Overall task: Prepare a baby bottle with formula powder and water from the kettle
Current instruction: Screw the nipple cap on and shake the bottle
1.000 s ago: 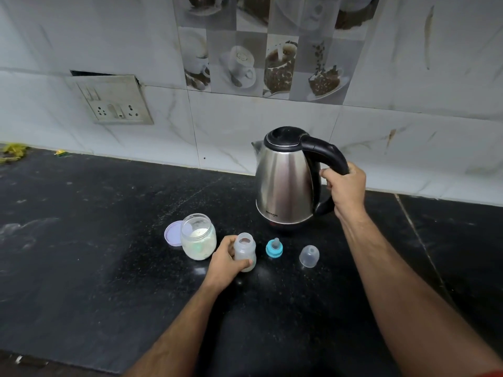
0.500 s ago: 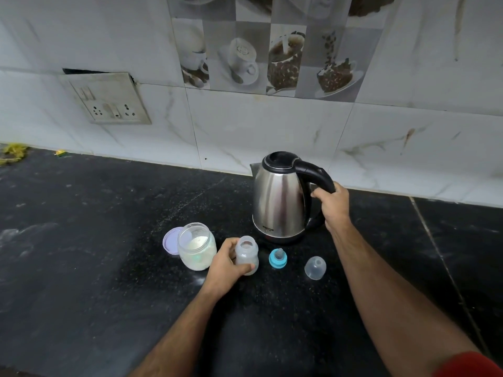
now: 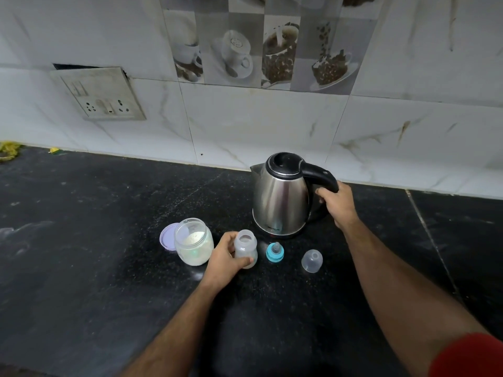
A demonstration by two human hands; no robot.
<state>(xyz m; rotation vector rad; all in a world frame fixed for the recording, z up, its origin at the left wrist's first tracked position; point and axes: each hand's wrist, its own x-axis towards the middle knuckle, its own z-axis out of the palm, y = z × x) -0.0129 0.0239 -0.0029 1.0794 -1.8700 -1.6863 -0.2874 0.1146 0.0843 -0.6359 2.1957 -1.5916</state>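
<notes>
The open bottle (image 3: 245, 247) is gripped by the left hand (image 3: 227, 257); the kettle (image 3: 283, 197) handle is gripped by the right hand (image 3: 339, 204) on the table (image 3: 81, 268).

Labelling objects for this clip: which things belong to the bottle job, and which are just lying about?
Part of the job:
- bottle, held by left hand
- kettle, right hand on its handle
- powder jar
- jar lid
- teat ring
- clear cap

Lying about:
- yellow scraps
- wall socket

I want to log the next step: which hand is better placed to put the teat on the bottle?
Probably the right hand: it holds the kettle handle and the teat lies on its side; the left hand grips the bottle.
</notes>
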